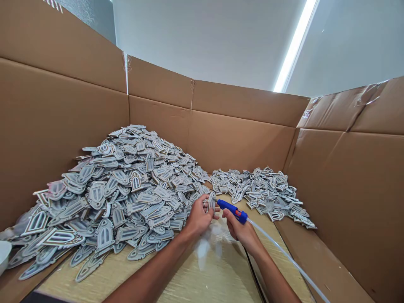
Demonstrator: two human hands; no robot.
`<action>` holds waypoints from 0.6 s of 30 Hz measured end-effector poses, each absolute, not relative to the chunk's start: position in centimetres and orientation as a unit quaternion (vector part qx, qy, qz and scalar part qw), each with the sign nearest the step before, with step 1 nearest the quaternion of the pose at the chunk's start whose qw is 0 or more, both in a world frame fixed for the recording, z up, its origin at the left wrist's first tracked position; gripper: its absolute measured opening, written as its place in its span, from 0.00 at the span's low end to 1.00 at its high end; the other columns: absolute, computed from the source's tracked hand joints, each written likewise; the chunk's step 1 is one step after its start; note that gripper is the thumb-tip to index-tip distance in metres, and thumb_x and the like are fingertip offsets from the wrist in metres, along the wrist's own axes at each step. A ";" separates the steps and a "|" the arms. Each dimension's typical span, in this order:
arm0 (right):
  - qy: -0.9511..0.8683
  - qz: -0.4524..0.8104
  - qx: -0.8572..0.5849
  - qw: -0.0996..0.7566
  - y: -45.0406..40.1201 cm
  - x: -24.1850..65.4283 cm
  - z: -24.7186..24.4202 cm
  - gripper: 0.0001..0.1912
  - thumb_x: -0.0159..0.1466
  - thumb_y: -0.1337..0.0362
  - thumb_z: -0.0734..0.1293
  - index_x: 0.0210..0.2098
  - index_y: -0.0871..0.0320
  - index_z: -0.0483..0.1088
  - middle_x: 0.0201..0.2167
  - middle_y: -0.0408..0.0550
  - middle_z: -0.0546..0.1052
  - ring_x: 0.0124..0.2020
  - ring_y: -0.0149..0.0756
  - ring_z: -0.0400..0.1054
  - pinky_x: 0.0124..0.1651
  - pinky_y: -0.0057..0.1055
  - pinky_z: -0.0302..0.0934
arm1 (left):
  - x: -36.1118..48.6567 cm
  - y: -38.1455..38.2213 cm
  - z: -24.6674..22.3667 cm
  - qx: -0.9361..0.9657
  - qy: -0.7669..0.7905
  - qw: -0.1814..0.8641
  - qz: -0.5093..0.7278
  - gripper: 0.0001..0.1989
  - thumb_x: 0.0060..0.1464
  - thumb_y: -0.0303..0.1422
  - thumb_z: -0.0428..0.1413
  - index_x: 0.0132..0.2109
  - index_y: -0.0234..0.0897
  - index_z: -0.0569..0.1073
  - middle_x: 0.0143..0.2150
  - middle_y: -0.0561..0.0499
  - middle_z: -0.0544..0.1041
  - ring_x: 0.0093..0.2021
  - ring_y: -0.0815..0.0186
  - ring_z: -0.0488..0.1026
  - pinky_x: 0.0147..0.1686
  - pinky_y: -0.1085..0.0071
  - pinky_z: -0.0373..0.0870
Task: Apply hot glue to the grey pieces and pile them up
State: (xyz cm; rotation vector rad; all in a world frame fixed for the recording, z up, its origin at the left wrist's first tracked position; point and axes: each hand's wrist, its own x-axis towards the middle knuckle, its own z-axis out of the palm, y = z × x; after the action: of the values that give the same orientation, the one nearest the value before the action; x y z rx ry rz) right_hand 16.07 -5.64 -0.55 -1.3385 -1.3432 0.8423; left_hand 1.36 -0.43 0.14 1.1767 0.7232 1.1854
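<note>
Tall cardboard walls stand around a pale tabletop.

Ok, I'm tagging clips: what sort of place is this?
Likely a workshop or factory workstation: cardboard walls stand around a large heap and a smaller heap of arched pieces, and the right hand holds a blue tool with a hose.

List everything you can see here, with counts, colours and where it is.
larger pile of pieces: one, pieces uncountable, grey-white, left
smaller pile: one, grey-white, right rear
held piece: one, greyish, left hand
tool: one, blue, right hand
hose: one, translucent whitish, behind tool
white container: one, left edge, cut off
work surface: one, yellowish, below hands
cardboard walls: several, brown, around
light strip: one, white, top right
left hand: one, bare, centre
right hand: one, bare, right of centre
</note>
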 end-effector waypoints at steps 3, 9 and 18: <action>-0.526 0.408 -0.556 0.497 -6.0 15.8 0.2 0.29 0.53 0.33 0.67 0.30 0.55 0.68 0.13 0.32 0.58 0.14 0.25 0.47 0.18 0.26 0.40 | 1.3 -0.5 0.4 0.513 0.314 0.612 0.514 0.19 0.44 0.29 0.67 0.42 0.36 0.68 0.35 0.47 0.79 0.40 0.55 0.82 0.27 0.73 0.77; -0.531 0.394 -0.571 0.487 -6.0 15.8 0.4 0.30 0.52 0.34 0.68 0.26 0.56 0.66 0.14 0.35 0.61 0.15 0.25 0.51 0.19 0.25 0.43 | 1.1 -0.9 0.8 0.507 0.316 0.614 0.516 0.22 0.41 0.30 0.68 0.43 0.36 0.68 0.36 0.47 0.80 0.39 0.55 0.82 0.26 0.74 0.77; -0.557 0.372 -0.550 0.500 -5.8 15.8 0.0 0.29 0.56 0.35 0.68 0.31 0.57 0.73 0.15 0.36 0.61 0.16 0.25 0.49 0.19 0.26 0.42 | 1.2 -0.6 0.8 0.493 0.308 0.623 0.523 0.24 0.39 0.29 0.68 0.43 0.36 0.67 0.31 0.51 0.79 0.35 0.57 0.82 0.27 0.72 0.77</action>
State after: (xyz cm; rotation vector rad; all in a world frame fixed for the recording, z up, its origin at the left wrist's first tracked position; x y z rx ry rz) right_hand 15.80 -5.85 0.00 -1.3294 -1.3467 0.8995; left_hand 1.16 -0.64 0.75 1.1313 0.7080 1.2008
